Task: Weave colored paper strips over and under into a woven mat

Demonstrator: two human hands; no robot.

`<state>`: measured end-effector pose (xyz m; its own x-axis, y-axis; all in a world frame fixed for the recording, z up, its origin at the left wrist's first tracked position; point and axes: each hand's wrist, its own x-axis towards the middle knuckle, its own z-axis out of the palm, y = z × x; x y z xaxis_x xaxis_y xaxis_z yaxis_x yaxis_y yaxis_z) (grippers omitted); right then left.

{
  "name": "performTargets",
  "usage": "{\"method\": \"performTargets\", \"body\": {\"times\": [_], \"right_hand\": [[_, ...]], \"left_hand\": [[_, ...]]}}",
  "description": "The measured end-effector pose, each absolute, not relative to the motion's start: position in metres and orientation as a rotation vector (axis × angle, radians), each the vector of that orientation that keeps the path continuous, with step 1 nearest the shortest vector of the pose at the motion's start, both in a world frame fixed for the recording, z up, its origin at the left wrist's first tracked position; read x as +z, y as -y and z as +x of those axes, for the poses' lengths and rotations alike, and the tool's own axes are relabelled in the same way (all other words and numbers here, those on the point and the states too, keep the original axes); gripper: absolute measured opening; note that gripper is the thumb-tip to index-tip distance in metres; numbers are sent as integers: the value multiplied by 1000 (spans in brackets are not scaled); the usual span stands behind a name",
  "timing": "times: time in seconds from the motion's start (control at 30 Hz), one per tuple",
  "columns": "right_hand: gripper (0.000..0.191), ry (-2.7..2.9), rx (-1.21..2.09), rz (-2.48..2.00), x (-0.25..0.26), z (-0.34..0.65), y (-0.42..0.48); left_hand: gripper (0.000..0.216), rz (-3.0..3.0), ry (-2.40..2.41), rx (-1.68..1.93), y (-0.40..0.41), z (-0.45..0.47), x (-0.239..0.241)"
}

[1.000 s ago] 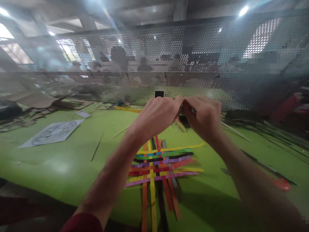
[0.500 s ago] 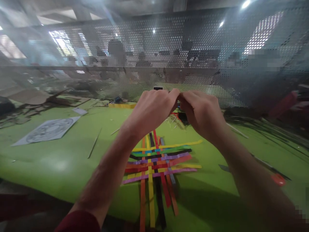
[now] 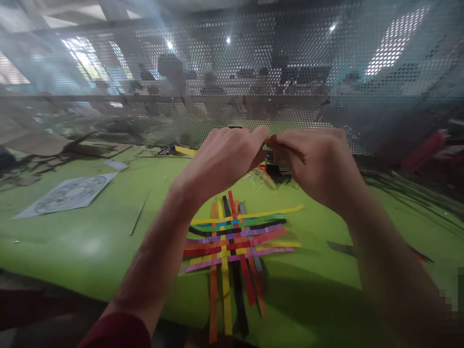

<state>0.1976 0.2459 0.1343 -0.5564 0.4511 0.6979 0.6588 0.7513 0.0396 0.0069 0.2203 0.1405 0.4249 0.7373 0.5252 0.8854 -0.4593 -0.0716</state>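
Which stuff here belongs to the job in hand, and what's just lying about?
Likely in the job:
Left hand and right hand, fingertips close together; anything pinched there is too small to identify
Coloured woven strips, on the green table below the hands

Apparently just lying about:
Printed sheet, left
Thin stick, right of the sheet
Cardboard pieces, far left

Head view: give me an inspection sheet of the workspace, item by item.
Surface: green table, light reflecting at left.
Job's things: multicoloured strips interlaced on the table, ends loose.
Clutter: printed sheet, thin stick, cardboard scraps.
Grip: left hand and right hand raised, fingertips nearly meeting; anything held is unclear.
Cables: nothing seen for certain; dark strands at right are blurred.
Surroundings: perforated screen, blurred figures beyond.
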Motion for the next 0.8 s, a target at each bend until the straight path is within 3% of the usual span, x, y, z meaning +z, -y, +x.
{"method": "performTargets", "body": {"times": [0.8], "right_hand": [[24, 2249, -444, -692, 134, 202, -247]], "left_hand": [[24, -2403, 1374, -656, -216, 9, 140]]}}
